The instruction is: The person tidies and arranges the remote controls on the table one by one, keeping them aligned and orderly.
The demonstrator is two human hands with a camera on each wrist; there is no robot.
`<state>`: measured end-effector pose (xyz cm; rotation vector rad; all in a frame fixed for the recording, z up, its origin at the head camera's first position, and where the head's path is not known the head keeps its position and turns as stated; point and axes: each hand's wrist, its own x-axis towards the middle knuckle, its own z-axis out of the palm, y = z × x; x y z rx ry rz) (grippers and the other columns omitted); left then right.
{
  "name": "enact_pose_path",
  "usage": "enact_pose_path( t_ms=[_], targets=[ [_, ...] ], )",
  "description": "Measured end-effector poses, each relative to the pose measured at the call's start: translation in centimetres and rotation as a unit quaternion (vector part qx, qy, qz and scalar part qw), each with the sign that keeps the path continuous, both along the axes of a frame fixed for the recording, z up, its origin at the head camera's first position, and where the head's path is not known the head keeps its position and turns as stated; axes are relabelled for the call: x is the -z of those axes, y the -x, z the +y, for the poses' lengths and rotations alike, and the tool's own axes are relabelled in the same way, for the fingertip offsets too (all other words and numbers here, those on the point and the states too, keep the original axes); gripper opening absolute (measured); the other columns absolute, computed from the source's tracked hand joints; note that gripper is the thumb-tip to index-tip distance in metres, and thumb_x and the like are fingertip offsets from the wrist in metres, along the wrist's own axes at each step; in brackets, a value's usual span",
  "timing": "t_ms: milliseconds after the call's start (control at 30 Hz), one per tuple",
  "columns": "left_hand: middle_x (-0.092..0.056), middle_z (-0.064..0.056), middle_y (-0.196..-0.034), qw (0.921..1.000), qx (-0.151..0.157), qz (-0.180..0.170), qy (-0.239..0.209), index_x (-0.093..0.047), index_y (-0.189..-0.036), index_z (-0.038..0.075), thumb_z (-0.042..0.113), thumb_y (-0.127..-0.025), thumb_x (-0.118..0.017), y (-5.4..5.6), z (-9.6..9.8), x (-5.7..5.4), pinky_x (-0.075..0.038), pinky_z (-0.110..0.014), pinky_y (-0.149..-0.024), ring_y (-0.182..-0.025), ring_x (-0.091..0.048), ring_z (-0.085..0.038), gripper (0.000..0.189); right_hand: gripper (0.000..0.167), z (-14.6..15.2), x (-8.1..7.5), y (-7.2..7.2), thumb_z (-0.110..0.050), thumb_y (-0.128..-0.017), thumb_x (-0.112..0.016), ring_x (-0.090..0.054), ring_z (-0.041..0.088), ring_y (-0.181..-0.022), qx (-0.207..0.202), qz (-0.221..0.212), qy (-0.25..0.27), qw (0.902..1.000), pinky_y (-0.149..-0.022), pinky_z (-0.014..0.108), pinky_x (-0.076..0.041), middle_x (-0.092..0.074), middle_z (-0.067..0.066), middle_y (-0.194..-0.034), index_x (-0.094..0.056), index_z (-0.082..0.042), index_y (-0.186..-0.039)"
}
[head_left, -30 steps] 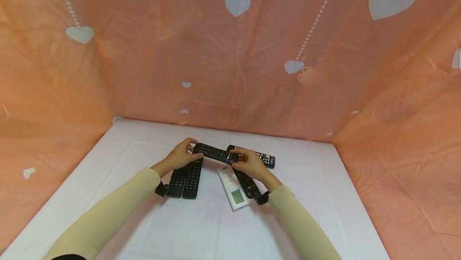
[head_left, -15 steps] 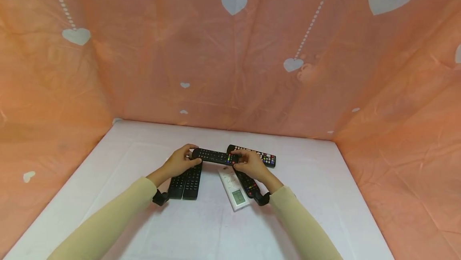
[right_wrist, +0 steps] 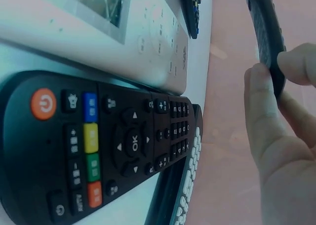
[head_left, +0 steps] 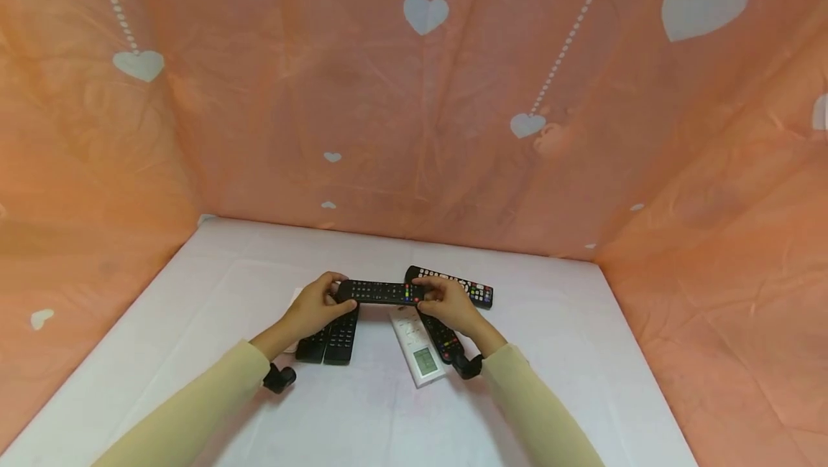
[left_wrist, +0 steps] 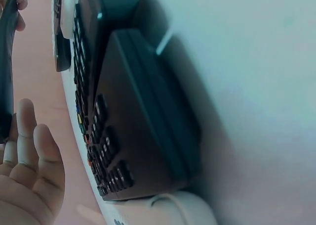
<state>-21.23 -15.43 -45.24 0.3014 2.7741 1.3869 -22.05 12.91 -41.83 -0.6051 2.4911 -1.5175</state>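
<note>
Gap left of white remote (head_left: 412, 345), held black remote (head_left: 382, 293) beyond

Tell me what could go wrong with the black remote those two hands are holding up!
The left hand and right hand pinch the held remote only near its ends, so it might slip and hit the white remote.

The right hand is close to the coloured buttons, so it could press one by accident.

The black wrist gadget looks very near the lower black remote and might bump it.
</note>
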Motion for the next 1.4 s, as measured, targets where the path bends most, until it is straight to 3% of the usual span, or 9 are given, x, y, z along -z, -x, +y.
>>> enact_pose_path(
  t_ms=[233, 600, 733, 833, 1033, 1200, 1400],
  targets=[
    [-0.057, -0.007, -0.099, 1.0000, 0.001, -0.007, -0.004, -0.050, -0.126, 0.004, 0.027, -0.084, -0.075, -1.2, 0.2, 0.8, -0.045, -0.022, -0.064, -0.075, -0.050, -0.012, 0.054, 0.044, 0.2, 0.1, -0.5, 0.010, -0.081, -0.059, -0.057, 0.014, -0.084, 0.001, -0.016, 0.031, 0.9994, -0.068, 0.015, -0.046, -0.061, 0.029, -0.118, -0.055, 0.012, -0.125],
    [-0.061, -0.005, -0.093, 0.9993, -0.001, 0.030, -0.021, -0.049, -0.124, 0.005, 0.024, -0.082, -0.077, -2.6, 0.3, 1.1, -0.046, -0.022, -0.061, -0.071, -0.052, -0.011, 0.054, 0.044, 0.3, 0.4, -0.3, 0.011, -0.082, -0.058, -0.057, 0.009, -0.080, -0.012, -0.004, 0.046, 0.9989, -0.067, 0.014, -0.048, -0.061, 0.028, -0.120, -0.055, 0.011, -0.126],
    [-0.062, -0.005, -0.092, 0.9994, -0.006, 0.021, -0.027, -0.048, -0.123, 0.007, 0.024, -0.081, -0.078, -2.9, 0.3, 1.3, -0.047, -0.023, -0.060, -0.070, -0.054, -0.010, 0.055, 0.044, 0.2, 0.6, 0.0, 0.011, -0.083, -0.057, -0.057, 0.011, -0.080, -0.019, -0.006, 0.049, 0.9986, -0.067, 0.014, -0.048, -0.060, 0.030, -0.120, -0.054, 0.013, -0.126],
    [-0.063, -0.004, -0.089, 0.9990, -0.001, 0.017, -0.042, -0.047, -0.121, 0.007, 0.021, -0.080, -0.079, -3.1, 0.4, 1.3, -0.046, -0.023, -0.059, -0.068, -0.053, -0.009, 0.054, 0.044, 0.2, 1.6, 0.8, 0.010, -0.084, -0.057, -0.058, 0.011, -0.080, -0.017, -0.005, 0.049, 0.9986, -0.067, 0.015, -0.048, -0.060, 0.030, -0.120, -0.053, 0.012, -0.127],
    [-0.063, -0.002, -0.087, 0.9976, 0.018, 0.025, -0.062, -0.050, -0.123, 0.010, 0.017, -0.079, -0.079, -3.2, 1.0, 1.2, -0.045, -0.022, -0.056, -0.065, -0.053, -0.007, 0.052, 0.046, 0.2, 3.1, 1.9, 0.011, -0.085, -0.055, -0.064, 0.020, -0.083, 0.000, -0.016, 0.068, 0.9976, -0.079, 0.034, -0.057, -0.057, 0.028, -0.127, -0.052, 0.010, -0.131],
    [-0.065, -0.007, -0.096, 0.9952, 0.041, 0.024, -0.086, -0.054, -0.124, 0.010, 0.011, -0.078, -0.079, -3.6, 1.6, 1.4, -0.049, -0.021, -0.059, -0.067, -0.057, -0.005, 0.052, 0.050, 0.1, 3.3, 2.1, 0.014, -0.083, -0.049, -0.069, 0.032, -0.088, 0.015, -0.034, 0.093, 0.9950, -0.083, 0.051, -0.054, -0.052, 0.027, -0.133, -0.051, 0.008, -0.133],
    [-0.069, -0.009, -0.101, 0.9935, 0.062, 0.027, -0.091, -0.056, -0.125, 0.008, 0.013, -0.076, -0.081, -3.8, 2.0, 1.7, -0.051, -0.020, -0.062, -0.076, -0.061, -0.004, 0.055, 0.051, 0.0, 2.2, 1.7, 0.014, -0.083, -0.049, -0.069, 0.027, -0.086, 0.021, -0.028, 0.083, 0.9959, -0.074, 0.045, -0.056, -0.052, 0.026, -0.135, -0.051, 0.007, -0.133]
  ],
)
